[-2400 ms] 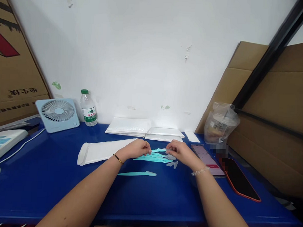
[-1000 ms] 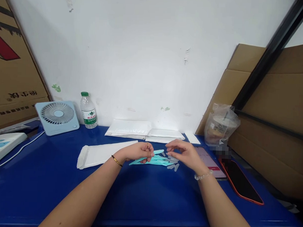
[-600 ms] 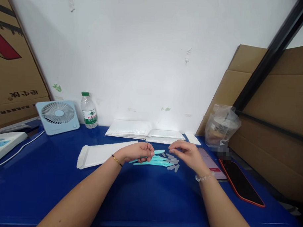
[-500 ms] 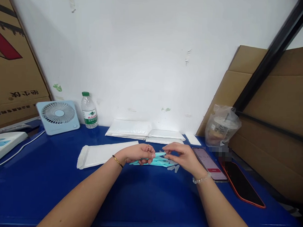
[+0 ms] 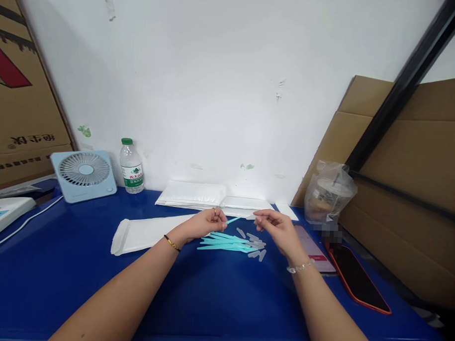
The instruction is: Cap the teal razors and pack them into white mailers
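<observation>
Left hand [image 5: 205, 223] pinches stick [image 5: 232, 220] | right hand [image 5: 275, 228] pinched just off its tip, contents unclear | I judge capping; next needs alignment.

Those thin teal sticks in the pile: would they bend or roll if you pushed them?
Probably stiff: the stick in the left hand juts out straight, with no droop. Likely light, since a pinch at one end holds it up. The pile lies flat on the table, so they would more likely slide than roll.
</observation>
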Demonstrator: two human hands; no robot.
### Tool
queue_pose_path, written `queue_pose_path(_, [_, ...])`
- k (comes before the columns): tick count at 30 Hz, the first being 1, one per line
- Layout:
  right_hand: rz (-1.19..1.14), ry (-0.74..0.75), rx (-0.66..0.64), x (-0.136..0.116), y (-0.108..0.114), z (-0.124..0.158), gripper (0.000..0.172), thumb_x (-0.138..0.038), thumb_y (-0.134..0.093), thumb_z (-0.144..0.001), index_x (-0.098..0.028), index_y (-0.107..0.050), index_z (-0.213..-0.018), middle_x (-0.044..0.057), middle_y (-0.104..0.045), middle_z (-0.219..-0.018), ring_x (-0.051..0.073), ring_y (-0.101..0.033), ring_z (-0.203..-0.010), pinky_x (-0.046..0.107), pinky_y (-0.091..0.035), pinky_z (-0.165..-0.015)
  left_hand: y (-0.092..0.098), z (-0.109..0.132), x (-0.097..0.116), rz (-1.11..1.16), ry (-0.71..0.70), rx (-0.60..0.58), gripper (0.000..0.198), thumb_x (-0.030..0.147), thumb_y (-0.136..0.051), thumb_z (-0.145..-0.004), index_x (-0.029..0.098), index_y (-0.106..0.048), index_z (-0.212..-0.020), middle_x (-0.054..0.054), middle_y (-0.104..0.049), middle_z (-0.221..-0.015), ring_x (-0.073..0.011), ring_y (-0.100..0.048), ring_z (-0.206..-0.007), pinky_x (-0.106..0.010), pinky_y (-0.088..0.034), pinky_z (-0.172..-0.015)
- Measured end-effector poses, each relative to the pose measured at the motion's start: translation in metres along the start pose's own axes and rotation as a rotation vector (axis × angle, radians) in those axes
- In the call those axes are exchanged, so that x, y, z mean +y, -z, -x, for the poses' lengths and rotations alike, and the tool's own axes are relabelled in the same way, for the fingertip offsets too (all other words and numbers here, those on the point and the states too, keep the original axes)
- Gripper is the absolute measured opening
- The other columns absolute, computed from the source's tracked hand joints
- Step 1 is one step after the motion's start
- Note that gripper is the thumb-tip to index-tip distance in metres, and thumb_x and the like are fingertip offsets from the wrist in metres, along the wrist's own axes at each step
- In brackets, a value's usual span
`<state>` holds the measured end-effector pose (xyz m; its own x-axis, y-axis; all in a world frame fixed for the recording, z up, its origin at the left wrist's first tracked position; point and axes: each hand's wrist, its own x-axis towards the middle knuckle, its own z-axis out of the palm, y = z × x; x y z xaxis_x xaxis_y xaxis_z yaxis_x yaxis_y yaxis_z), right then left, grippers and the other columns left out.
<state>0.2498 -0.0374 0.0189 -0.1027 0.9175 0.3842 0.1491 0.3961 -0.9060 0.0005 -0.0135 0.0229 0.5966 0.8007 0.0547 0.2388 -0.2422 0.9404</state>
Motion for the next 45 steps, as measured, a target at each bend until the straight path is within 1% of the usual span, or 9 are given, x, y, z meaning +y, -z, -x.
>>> queue_pose_path(3, [-0.100, -0.072, -0.031, 0.005, -0.005, -0.001, 0.031, -0.039, -0.069, -0.072, -0.014, -0.068, -0.091, 0.007, -0.069, -0.075, 0.018, -0.065, -0.067, 0.030, -0.053, -0.063, -0.003, -0.003, -0.006, -0.137, -0.040, 0.073, 0.033, 0.045, -0.059, -0.076, 0.016, -0.054, -0.091, 0.000, -0.053, -0.074, -0.0123, -0.051, -0.069, -0.025, -0.041, -0.063])
queue_pose_path(8, [-0.086, -0.099, -0.060, 0.009, -0.009, -0.001, 0.027, -0.039, -0.066, -0.075, -0.013, -0.068, -0.082, 0.006, -0.068, -0.068, 0.014, -0.062, -0.056, 0.026, -0.050, -0.054, -0.004, -0.003, -0.007, -0.338, -0.096, 0.164, 0.028, 0.044, -0.056, -0.078, 0.019, -0.057, -0.090, -0.002, -0.057, -0.084, -0.0151, -0.053, -0.078, -0.024, -0.041, -0.064])
queue_pose_path(13, [-0.101, -0.120, -0.034, 0.010, -0.011, 0.000, 0.029, -0.041, -0.067, -0.074, -0.013, -0.066, -0.080, 0.005, -0.066, -0.064, 0.013, -0.060, -0.050, 0.024, -0.047, -0.046, -0.005, -0.002, -0.005, -0.365, -0.099, 0.157, 0.027, 0.043, -0.055, -0.079, 0.019, -0.057, -0.091, -0.001, -0.058, -0.086, -0.0143, -0.053, -0.075, -0.024, -0.041, -0.063])
queue_pose_path(16, [-0.106, -0.109, -0.036, 0.011, -0.012, 0.000, 0.028, -0.041, -0.067, -0.073, -0.014, -0.067, -0.079, 0.004, -0.066, -0.063, 0.013, -0.059, -0.049, 0.024, -0.047, -0.047, -0.005, -0.001, -0.003, -0.357, -0.106, 0.156, 0.027, 0.044, -0.055, -0.078, 0.020, -0.057, -0.090, -0.001, -0.059, -0.087, -0.0144, -0.053, -0.077, -0.023, -0.041, -0.063])
queue_pose_path(21, [-0.081, -0.030, -0.028, 0.011, -0.009, 0.000, 0.025, -0.037, -0.071, -0.070, -0.017, -0.069, -0.085, 0.005, -0.069, -0.070, 0.016, -0.065, -0.067, 0.030, -0.053, -0.066, -0.005, -0.001, -0.002, -0.306, -0.082, 0.114, 0.030, 0.045, -0.053, -0.079, 0.018, -0.057, -0.091, -0.002, -0.059, -0.085, -0.0142, -0.053, -0.075, -0.024, -0.041, -0.063])
queue_pose_path(23, [-0.058, -0.017, -0.042, 0.011, -0.007, 0.000, 0.025, -0.036, -0.071, -0.070, -0.016, -0.070, -0.086, 0.006, -0.070, -0.071, 0.017, -0.065, -0.070, 0.031, -0.053, -0.069, -0.005, -0.001, -0.002, -0.295, -0.077, 0.113, 0.030, 0.045, -0.053, -0.079, 0.018, -0.056, -0.091, -0.002, -0.058, -0.083, -0.0142, -0.053, -0.074, -0.024, -0.041, -0.063])
queue_pose_path(33, [-0.035, -0.064, -0.104, 0.014, -0.014, 0.002, 0.032, -0.039, -0.069, -0.072, -0.014, -0.069, -0.093, 0.007, -0.070, -0.071, 0.019, -0.066, -0.069, 0.035, -0.055, -0.070, -0.006, -0.001, -0.002, -0.339, -0.090, 0.138, 0.028, 0.044, -0.054, -0.079, 0.019, -0.057, -0.090, -0.003, -0.060, -0.090, -0.0152, -0.054, -0.077, -0.024, -0.041, -0.062])
queue_pose_path(39, [-0.046, -0.072, -0.085, 0.015, -0.016, 0.002, 0.035, -0.041, -0.069, -0.071, -0.014, -0.069, -0.094, 0.007, -0.070, -0.070, 0.019, -0.066, -0.068, 0.036, -0.055, -0.070, -0.007, -0.001, -0.001, -0.360, -0.091, 0.149, 0.024, 0.041, -0.054, -0.078, 0.019, -0.057, -0.089, -0.003, -0.061, -0.092, -0.0162, -0.055, -0.079, -0.025, -0.041, -0.063])
queue_pose_path(45, [0.000, -0.108, -0.162, 0.011, -0.023, 0.004, 0.035, -0.042, -0.069, -0.071, -0.014, -0.070, -0.093, 0.006, -0.070, -0.067, 0.018, -0.066, -0.065, 0.031, -0.054, -0.063, -0.009, 0.001, 0.005, -0.363, -0.112, 0.043, 0.020, 0.036, -0.054, -0.080, 0.020, -0.057, -0.091, -0.001, -0.060, -0.087, -0.0145, -0.054, -0.078, -0.023, -0.040, -0.064])
